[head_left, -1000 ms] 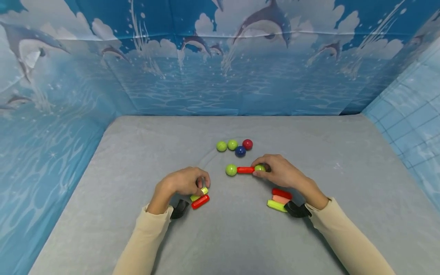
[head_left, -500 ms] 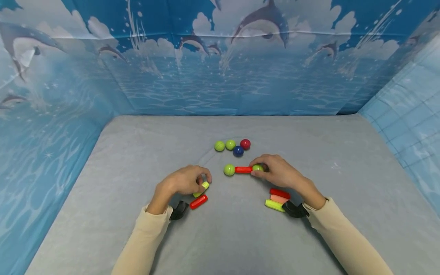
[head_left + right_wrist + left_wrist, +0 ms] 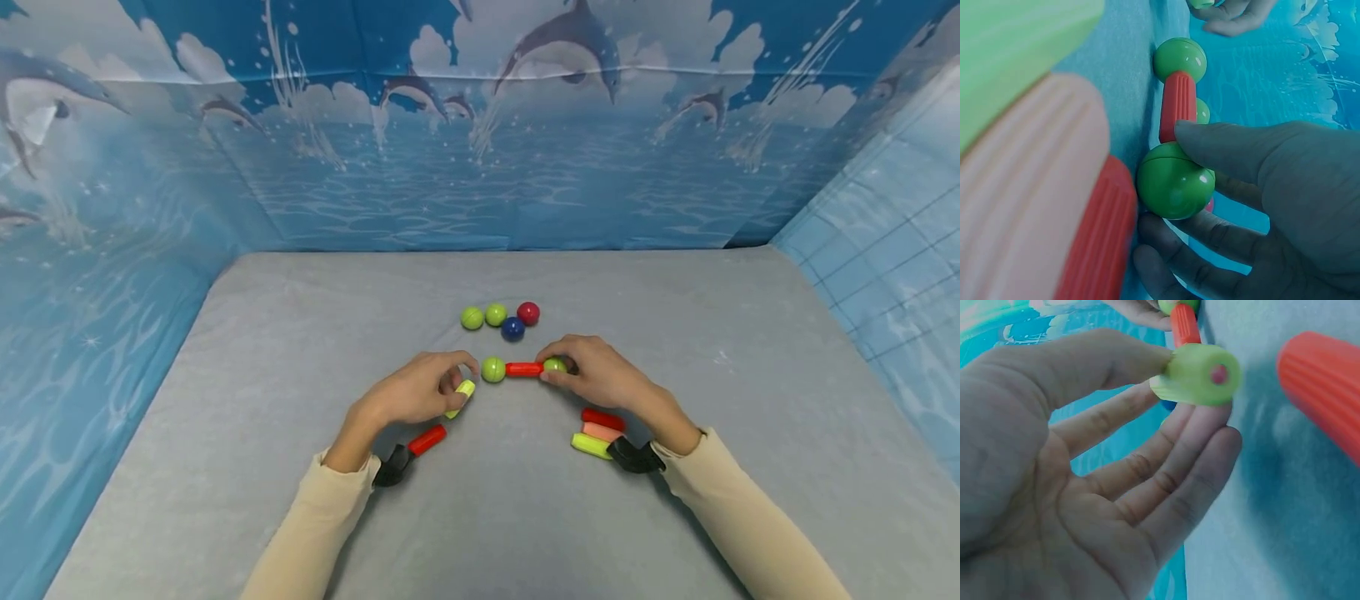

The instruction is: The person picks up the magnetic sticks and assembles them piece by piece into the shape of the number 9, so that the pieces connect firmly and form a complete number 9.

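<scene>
My left hand (image 3: 415,388) pinches a yellow-green rod (image 3: 1200,378) between thumb and fingers; a reddish dot shows in the rod's end in the left wrist view. The rod's far end is near a green ball (image 3: 492,369). That ball sits at the left end of a red ridged rod (image 3: 522,369), whose right end meets a second green ball (image 3: 1175,184). My right hand (image 3: 603,375) grips this second ball, thumb on top by the joint and fingers behind it. Ball, rod and ball form one straight piece on the grey cloth.
Behind the joined piece lie two green balls (image 3: 472,318), a blue ball (image 3: 513,329) and a red ball (image 3: 528,313). A loose red rod (image 3: 427,439) is by my left wrist. Red, pink (image 3: 602,432) and yellow-green rods lie together by my right wrist.
My left hand has lifted the yellow-green rod away from beside the loose red rod and carried it right and forward toward the left green ball. My right hand keeps its hold.
</scene>
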{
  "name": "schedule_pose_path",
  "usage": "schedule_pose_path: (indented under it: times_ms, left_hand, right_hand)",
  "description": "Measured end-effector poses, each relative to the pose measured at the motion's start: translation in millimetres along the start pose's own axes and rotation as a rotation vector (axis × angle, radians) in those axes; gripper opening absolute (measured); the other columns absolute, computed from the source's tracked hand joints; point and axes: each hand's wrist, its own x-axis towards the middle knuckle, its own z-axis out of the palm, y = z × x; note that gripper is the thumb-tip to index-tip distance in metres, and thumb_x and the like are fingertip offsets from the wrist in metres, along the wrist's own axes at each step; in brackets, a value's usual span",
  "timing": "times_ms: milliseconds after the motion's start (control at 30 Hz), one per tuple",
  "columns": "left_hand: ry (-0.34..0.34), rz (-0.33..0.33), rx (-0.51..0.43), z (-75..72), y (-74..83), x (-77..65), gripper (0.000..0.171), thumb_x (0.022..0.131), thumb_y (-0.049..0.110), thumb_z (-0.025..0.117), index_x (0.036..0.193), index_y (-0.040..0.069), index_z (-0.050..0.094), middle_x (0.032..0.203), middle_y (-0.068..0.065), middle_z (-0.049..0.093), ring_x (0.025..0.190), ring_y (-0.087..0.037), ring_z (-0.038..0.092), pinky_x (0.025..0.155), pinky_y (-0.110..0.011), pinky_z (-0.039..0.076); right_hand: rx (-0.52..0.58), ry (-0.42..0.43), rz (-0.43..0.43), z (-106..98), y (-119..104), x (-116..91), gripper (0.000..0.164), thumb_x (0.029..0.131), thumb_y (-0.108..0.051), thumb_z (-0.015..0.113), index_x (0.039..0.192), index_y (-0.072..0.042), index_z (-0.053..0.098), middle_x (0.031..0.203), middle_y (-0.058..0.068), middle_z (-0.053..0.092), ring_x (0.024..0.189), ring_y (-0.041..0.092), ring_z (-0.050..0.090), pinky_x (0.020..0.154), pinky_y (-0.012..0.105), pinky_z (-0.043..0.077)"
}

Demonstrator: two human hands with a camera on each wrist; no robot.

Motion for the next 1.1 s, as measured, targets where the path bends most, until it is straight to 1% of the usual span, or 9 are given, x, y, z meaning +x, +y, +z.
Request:
schedule_pose_path:
  times_ms: [133, 233, 367, 500, 667, 833, 933, 1100]
  left_hand:
    - [0.024, 0.001, -0.053, 2.8, 0.5, 1.6, 0.045, 0.093, 0.005, 0.065, 0.137, 0.012, 0.057, 0.102, -0.006, 0.063, 0.079, -0.012, 0.063, 0.074, -0.028, 0.052]
    - [0.025, -0.005, -0.096, 4.5, 0.8, 3.9, 0.053, 0.093, 0.005, 0.065, 0.144, 0.012, 0.051, 0.104, -0.007, 0.063, 0.079, -0.012, 0.065, 0.073, -0.027, 0.053]
    - [0.011, -0.023, -0.156, 7.8, -0.4, 7.5, 0.059, 0.093, 0.006, 0.068, 0.148, 0.011, 0.046, 0.103, -0.007, 0.064, 0.076, -0.012, 0.067, 0.071, -0.027, 0.053]
    - [-0.005, -0.043, -0.184, 11.6, -2.4, 11.1, 0.062, 0.093, 0.007, 0.069, 0.15, 0.011, 0.043, 0.103, -0.007, 0.064, 0.073, -0.014, 0.067, 0.069, -0.027, 0.052]
    - [-0.001, -0.078, -0.205, 14.3, -2.9, 16.3, 0.066, 0.093, 0.01, 0.07, 0.151, 0.01, 0.04, 0.102, -0.007, 0.064, 0.071, -0.013, 0.064, 0.067, -0.027, 0.051]
    - [-0.017, -0.104, -0.3, 16.7, -6.1, 23.0, 0.066, 0.095, 0.013, 0.069, 0.152, 0.007, 0.037, 0.103, -0.009, 0.063, 0.072, -0.015, 0.066, 0.067, -0.028, 0.052]
    - [-0.026, -0.12, -0.347, 17.8, -7.9, 24.5, 0.066, 0.096, 0.013, 0.069, 0.152, 0.007, 0.036, 0.104, -0.01, 0.063, 0.074, -0.016, 0.068, 0.069, -0.029, 0.053]
    - [-0.023, -0.124, -0.367, 19.3, -8.0, 23.9, 0.062, 0.096, 0.014, 0.068, 0.15, 0.006, 0.039, 0.104, -0.011, 0.062, 0.076, -0.016, 0.069, 0.07, -0.029, 0.053]
  right_hand:
    - [0.002, -0.001, -0.003, 0.7, -1.1, -0.2, 0.023, 0.095, -0.02, 0.07, 0.116, -0.011, 0.073, 0.105, 0.005, 0.069, 0.078, 0.015, 0.052, 0.068, 0.031, 0.044]
    - [0.001, 0.004, -0.002, 1.5, -0.8, 0.1, 0.022, 0.095, -0.019, 0.071, 0.115, -0.011, 0.073, 0.104, 0.004, 0.069, 0.078, 0.015, 0.053, 0.068, 0.03, 0.044]
    - [0.006, 0.0, -0.008, 1.4, -0.4, 0.8, 0.022, 0.095, -0.02, 0.07, 0.115, -0.011, 0.073, 0.105, 0.004, 0.07, 0.079, 0.014, 0.053, 0.069, 0.03, 0.044]
    - [0.006, -0.006, -0.006, -0.3, 0.3, 1.4, 0.023, 0.095, -0.02, 0.071, 0.116, -0.011, 0.073, 0.105, 0.004, 0.07, 0.08, 0.015, 0.053, 0.07, 0.031, 0.045]
    - [-0.005, -0.013, 0.003, -2.0, 0.1, 2.2, 0.025, 0.094, -0.02, 0.071, 0.117, -0.011, 0.073, 0.107, 0.004, 0.07, 0.08, 0.015, 0.054, 0.071, 0.032, 0.045]
    - [-0.015, -0.015, 0.007, -2.9, 0.5, 1.1, 0.024, 0.094, -0.02, 0.071, 0.117, -0.012, 0.073, 0.107, 0.003, 0.069, 0.081, 0.015, 0.054, 0.072, 0.032, 0.046]
    - [-0.017, -0.01, -0.01, -2.3, 0.1, 0.6, 0.024, 0.094, -0.02, 0.072, 0.116, -0.011, 0.073, 0.105, 0.003, 0.069, 0.079, 0.014, 0.053, 0.071, 0.032, 0.046]
    - [-0.024, -0.014, -0.031, -0.4, -1.1, 1.3, 0.023, 0.094, -0.021, 0.071, 0.116, -0.013, 0.073, 0.106, 0.001, 0.069, 0.082, 0.014, 0.054, 0.074, 0.032, 0.046]
